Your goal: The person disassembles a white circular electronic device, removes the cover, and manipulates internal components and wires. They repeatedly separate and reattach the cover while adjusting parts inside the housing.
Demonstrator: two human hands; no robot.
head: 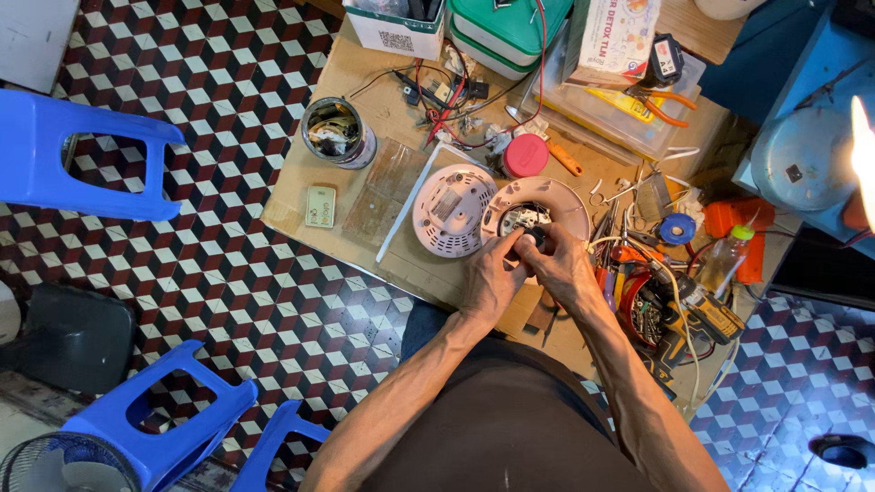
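A round pink appliance body (558, 195) lies open on the cardboard-covered worktable (319, 173), its dark inner parts showing. My left hand (490, 276) and my right hand (558, 264) meet at its near edge, fingers pinched on a small dark part inside it. Just left of it lies the matching round pink cover (448, 210), vented side up, untouched.
A tin of scraps (336, 133), a red lid (525, 155), loose red and black wires (447, 100), green containers (506, 27), pliers, a blue tape roll (676, 229), a squeeze bottle (729, 255) and a yellow meter (706, 310) crowd the table. Blue plastic stools (82, 155) stand on the tiled floor at left.
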